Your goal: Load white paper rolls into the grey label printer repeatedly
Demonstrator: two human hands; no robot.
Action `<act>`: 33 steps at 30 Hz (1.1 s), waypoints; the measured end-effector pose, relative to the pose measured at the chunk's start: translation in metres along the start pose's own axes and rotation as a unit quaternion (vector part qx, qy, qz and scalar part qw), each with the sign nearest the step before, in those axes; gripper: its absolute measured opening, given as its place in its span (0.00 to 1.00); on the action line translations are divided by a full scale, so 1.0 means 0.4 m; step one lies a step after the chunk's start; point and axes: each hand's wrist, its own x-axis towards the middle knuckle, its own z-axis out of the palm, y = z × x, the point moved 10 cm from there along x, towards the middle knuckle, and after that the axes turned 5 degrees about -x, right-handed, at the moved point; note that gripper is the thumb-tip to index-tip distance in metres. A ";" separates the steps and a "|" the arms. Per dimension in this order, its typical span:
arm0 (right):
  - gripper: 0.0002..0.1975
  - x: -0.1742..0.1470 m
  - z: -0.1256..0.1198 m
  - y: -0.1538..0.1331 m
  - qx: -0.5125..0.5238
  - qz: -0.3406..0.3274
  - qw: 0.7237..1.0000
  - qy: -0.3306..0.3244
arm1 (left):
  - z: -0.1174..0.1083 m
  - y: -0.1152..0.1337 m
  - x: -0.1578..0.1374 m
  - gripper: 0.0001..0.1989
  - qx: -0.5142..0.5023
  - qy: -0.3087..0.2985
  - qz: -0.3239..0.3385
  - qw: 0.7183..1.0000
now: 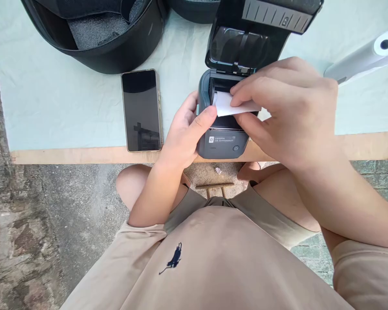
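Note:
A small dark grey label printer [224, 144] stands at the table's front edge with its lid [241, 45] swung up and back. My left hand [189, 131] grips the printer's left side, its thumb resting near the paper. Between the thumb and fingers of my right hand [287, 107] is a white paper roll [224, 103], pinched over the open paper compartment. Part of the roll is hidden by my fingers, so I cannot tell how deep it sits. A power button and a small label show on the printer's front.
Left of the printer lies a dark-screened phone [141, 112]. Behind it stands an unzipped black case [129, 47] with grey foam inside, beside another black case [197, 9]. A larger white roll [358, 58] is at the far right. The wooden table edge [67, 155] runs in front of my body.

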 end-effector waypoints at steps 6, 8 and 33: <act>0.07 -0.013 -0.036 -0.033 0.031 -0.034 0.997 0.063 | 0.005 0.004 0.005 0.08 -0.020 -0.007 0.012 1.000; 0.06 -0.016 -0.025 -0.052 0.058 -0.060 0.996 0.042 | -0.004 0.007 0.006 0.10 -0.034 0.012 0.029 0.999; 0.35 -0.058 0.135 0.047 0.522 0.222 0.813 -0.132 | -0.046 0.002 0.039 0.26 0.072 -0.063 0.102 0.990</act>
